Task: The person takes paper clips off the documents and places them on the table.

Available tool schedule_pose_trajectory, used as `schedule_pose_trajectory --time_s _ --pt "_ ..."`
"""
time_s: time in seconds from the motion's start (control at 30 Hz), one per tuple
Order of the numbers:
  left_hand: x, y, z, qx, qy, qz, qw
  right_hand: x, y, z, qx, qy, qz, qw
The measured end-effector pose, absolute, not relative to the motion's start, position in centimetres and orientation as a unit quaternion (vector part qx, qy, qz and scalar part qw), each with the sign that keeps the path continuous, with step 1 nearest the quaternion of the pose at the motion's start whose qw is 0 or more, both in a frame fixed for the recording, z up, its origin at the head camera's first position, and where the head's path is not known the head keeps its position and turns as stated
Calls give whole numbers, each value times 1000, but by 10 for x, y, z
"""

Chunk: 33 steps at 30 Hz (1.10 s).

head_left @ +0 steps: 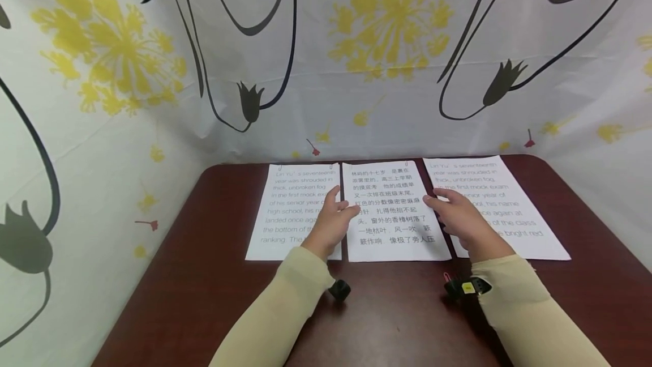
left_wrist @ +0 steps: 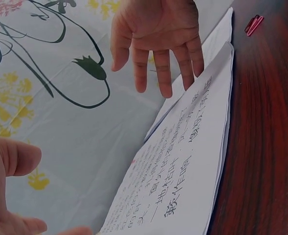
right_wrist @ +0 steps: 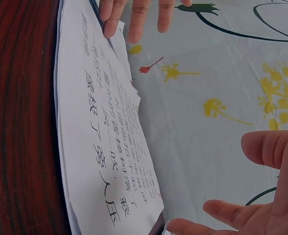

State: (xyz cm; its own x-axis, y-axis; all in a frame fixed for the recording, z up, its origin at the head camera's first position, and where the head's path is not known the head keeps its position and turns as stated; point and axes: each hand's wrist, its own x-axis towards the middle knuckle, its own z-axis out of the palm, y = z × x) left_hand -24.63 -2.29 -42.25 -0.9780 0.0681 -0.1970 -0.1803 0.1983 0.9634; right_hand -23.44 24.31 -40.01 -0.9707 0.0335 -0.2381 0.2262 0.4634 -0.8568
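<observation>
Three printed paper sheets lie side by side on the table: a left sheet (head_left: pixel 285 214) and a right sheet (head_left: pixel 530 220) in English, and a middle sheet (head_left: pixel 392 251) in Chinese characters. My left hand (head_left: pixel 331 222) is over the gap between the left and middle sheets, palm turned inward. Facing it, my right hand (head_left: pixel 460 220) spans the gap between the middle and right sheets. Fingers on both hands are extended and spread, with nothing held, as the left wrist view shows for the right hand (left_wrist: pixel 158 44). Whether any fingertip touches paper, I cannot tell.
A red paper clip (left_wrist: pixel 254 25) lies on the dark wooden table (head_left: pixel 397 321) near the right wrist. Clips show at the top edges of the left and middle sheets. White cloth (head_left: pixel 305 72) with flower prints hangs behind and beside the table.
</observation>
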Motion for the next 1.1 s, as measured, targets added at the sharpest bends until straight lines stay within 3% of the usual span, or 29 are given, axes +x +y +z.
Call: schedule_pose_trajectory --time_s 1.1 --pt "-256 -25 -435 -74 728 677 75 -237 247 -409 93 843 -519 102"
